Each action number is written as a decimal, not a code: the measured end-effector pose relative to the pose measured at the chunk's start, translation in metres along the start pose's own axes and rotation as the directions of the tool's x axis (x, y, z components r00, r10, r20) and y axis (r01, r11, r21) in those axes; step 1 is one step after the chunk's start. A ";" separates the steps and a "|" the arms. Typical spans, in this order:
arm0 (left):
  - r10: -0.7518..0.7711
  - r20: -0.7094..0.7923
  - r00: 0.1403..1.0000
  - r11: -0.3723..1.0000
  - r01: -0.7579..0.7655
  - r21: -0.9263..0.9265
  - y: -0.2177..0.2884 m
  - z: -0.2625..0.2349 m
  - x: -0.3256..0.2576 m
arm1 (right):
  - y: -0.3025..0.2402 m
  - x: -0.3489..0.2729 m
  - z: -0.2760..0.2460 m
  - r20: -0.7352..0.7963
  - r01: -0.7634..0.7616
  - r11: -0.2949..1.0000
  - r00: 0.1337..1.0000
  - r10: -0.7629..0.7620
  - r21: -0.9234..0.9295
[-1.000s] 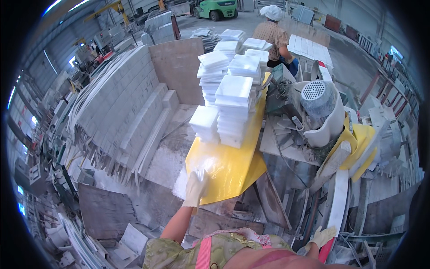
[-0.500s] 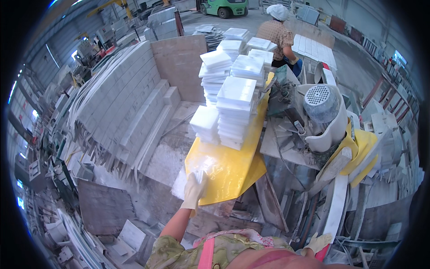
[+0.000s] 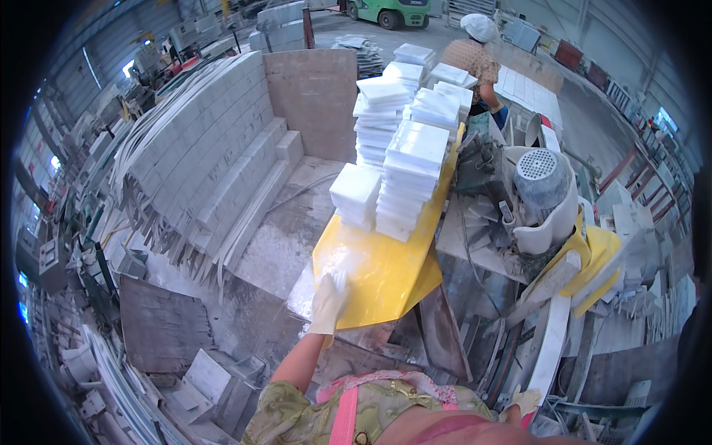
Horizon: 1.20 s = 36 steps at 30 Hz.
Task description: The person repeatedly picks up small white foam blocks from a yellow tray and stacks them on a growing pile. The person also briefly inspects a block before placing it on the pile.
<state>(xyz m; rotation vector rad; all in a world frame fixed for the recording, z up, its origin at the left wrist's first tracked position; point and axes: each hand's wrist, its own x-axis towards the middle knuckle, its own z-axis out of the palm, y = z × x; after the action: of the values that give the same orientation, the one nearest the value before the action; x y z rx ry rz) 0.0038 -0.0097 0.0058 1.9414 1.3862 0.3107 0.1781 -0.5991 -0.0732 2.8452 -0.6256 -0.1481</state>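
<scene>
A yellow sheet (image 3: 371, 285) lies over a support in front of me, its near part wet and shiny. My gloved left hand (image 3: 328, 302) is at the sheet's near left edge, fingers curled round something whitish and crumpled that I cannot make out. Beyond it, several tall stacks of white square tiles (image 3: 417, 148) stand on the sheet; a shorter tile stack (image 3: 356, 189) is nearest on the left. At lower right, my gloved right hand (image 3: 526, 402) is low beside the near end of a long white strip (image 3: 550, 341), fingers apart, with nothing visible in it.
To the right stands a motor (image 3: 540, 178) with a round vented cover, beside yellow sheeting (image 3: 593, 259). Stacked pale stone blocks (image 3: 200, 148) fill the left side. A co-worker (image 3: 475, 63) in a white cap faces away, and a green forklift (image 3: 393, 11) stands behind.
The view has shifted, so the tile stacks sit further right in it. My left hand stays at the sheet's near left edge; my right hand remains low by the white strip.
</scene>
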 end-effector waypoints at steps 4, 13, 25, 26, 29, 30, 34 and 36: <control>0.010 0.004 1.000 0.999 -0.011 0.038 -0.002 0.003 0.004 | 0.010 0.011 0.021 -0.045 0.069 0.996 0.996 -0.072 -0.059; -0.009 0.055 0.998 0.999 0.006 0.047 0.003 -0.002 0.001 | 0.023 0.015 0.052 -0.191 0.083 0.996 0.978 -0.084 -0.015; 0.044 -0.006 0.999 0.998 -0.044 0.038 -0.006 0.005 0.006 | 0.028 0.004 0.045 -0.119 0.095 0.994 0.989 -0.088 0.050; 0.030 -0.001 1.000 0.999 -0.030 0.041 -0.006 0.005 0.005 | 0.029 0.004 0.045 -0.094 0.087 0.994 0.992 -0.081 0.061; 0.024 -0.010 1.000 0.999 -0.024 0.028 -0.005 0.005 0.005 | 0.030 0.003 0.043 -0.055 0.082 0.996 0.995 -0.079 0.038; 0.026 -0.006 1.000 0.999 -0.026 0.037 -0.005 0.004 0.004 | 0.031 0.003 0.043 -0.035 0.080 0.996 0.996 -0.078 0.029; 0.079 -0.001 0.997 0.996 -0.079 0.047 -0.005 0.001 0.003 | 0.034 0.004 0.042 -0.023 0.093 0.995 0.995 -0.092 0.023; 0.071 0.008 0.997 0.997 -0.071 0.034 -0.004 0.001 0.002 | 0.037 0.005 0.044 0.001 0.127 0.991 0.992 -0.127 0.032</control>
<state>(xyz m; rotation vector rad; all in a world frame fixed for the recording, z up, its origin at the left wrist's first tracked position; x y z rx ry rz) 0.0017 -0.0072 0.0020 2.0217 1.3282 0.3150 0.1610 -0.6425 -0.1070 2.9165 -0.4516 -0.1641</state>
